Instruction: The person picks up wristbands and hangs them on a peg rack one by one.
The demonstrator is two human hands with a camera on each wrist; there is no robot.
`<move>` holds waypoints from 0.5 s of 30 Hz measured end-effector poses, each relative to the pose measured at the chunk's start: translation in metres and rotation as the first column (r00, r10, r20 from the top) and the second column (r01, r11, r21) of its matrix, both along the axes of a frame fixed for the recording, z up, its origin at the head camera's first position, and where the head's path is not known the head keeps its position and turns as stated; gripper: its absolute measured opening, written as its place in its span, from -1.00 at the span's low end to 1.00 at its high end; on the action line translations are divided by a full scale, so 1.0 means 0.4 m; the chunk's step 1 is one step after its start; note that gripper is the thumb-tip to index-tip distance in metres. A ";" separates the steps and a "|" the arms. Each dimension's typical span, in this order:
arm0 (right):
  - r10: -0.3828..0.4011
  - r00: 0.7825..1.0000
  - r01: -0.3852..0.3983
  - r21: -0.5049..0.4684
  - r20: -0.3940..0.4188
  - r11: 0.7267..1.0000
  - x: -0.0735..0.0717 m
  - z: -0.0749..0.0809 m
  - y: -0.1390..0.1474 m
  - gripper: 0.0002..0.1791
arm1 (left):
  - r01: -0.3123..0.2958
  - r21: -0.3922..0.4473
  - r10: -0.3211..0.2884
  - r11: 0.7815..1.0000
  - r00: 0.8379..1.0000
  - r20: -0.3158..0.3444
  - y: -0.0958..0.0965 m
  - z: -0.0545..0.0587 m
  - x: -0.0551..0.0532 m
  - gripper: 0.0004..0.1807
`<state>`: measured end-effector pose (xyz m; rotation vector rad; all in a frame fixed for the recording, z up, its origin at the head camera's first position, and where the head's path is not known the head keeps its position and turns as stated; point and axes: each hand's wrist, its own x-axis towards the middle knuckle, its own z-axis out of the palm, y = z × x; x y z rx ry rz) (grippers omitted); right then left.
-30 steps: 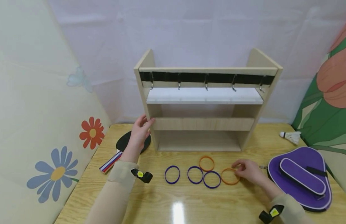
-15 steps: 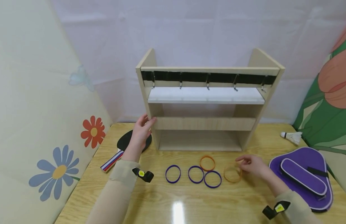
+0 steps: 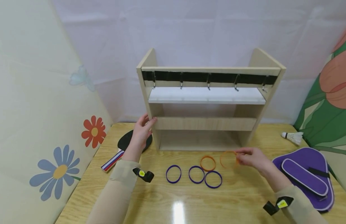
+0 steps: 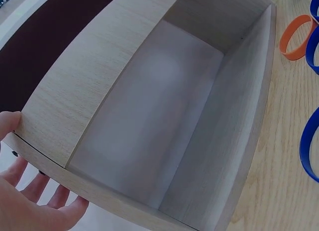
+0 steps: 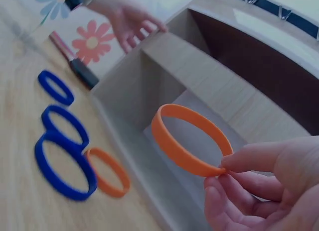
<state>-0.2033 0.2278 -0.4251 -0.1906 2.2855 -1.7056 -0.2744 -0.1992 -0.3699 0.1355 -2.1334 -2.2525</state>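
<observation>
Head view: orange band (image 3: 221, 159) in right fingers (image 3: 244, 151), illegible yellow wrist label (image 3: 282, 203)

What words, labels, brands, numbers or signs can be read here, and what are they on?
No text can be read in any view.
Small left yellow wrist patch and right yellow wrist patch: any marks are too small to read.
Orange ring-shaped band in the right hand: no lettering visible.
Pale wooden shelf: none visible.
</observation>
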 end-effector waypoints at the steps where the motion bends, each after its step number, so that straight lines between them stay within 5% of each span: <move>1: -0.007 1.000 0.007 -0.031 0.010 0.999 -0.001 0.007 -0.003 -0.57 | 0.001 0.003 -0.001 1.000 1.000 -0.001 0.000 0.000 0.000 -0.32; 7: -0.019 0.999 0.029 -0.217 0.048 0.976 -0.010 0.048 -0.024 -0.78 | 0.002 0.010 -0.002 1.000 1.000 -0.012 0.001 -0.003 0.002 -0.34; 15: -0.005 0.998 0.024 -0.286 0.066 0.958 -0.013 0.115 -0.079 -0.77 | -0.007 -0.002 0.007 1.000 1.000 -0.004 0.003 -0.005 -0.002 -0.32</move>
